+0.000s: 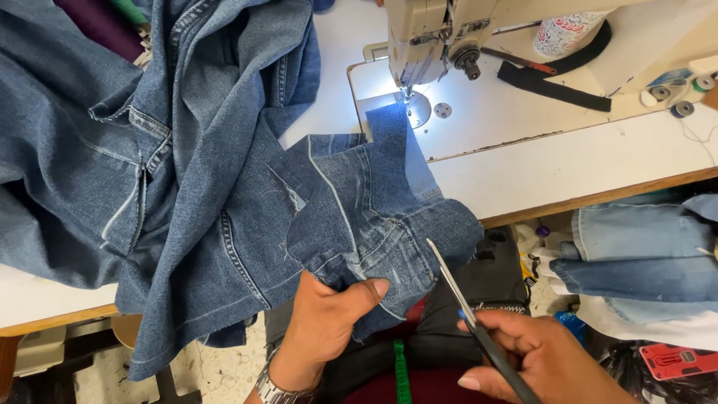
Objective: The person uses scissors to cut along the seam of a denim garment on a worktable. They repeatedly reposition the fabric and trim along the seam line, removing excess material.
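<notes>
Pinching a fold of blue denim garment (224,187), the left hand (321,322) has its thumb on top and its fingers closed beneath the cloth, at the near edge of the white desk (568,164). The garment is mid-blue, faded in pale streaks near the grip, with lighter topstitching along its seams and a frayed raw edge at the lower hem. Most of it lies heaped over the left part of the desk and hangs off the front; one flap reaches up to the needle of the cream sewing machine (434,37), lit by the machine's lamp. A darker rectangular denim patch (400,153) sits on that flap.

The right hand (538,359) holds a pair of scissors (467,314), fingers wrapped around the dark handles; the blades look nearly shut, and their tip touches or lies just over the denim's edge beside the left thumb.

A metal wristwatch (280,389) circles the left wrist. Black strips (553,82) and thread bobbins (673,101) lie on the desk at right. Paler jeans (643,254) are piled below the desk's right side, and a green tape measure (402,370) hangs at the person's front.
</notes>
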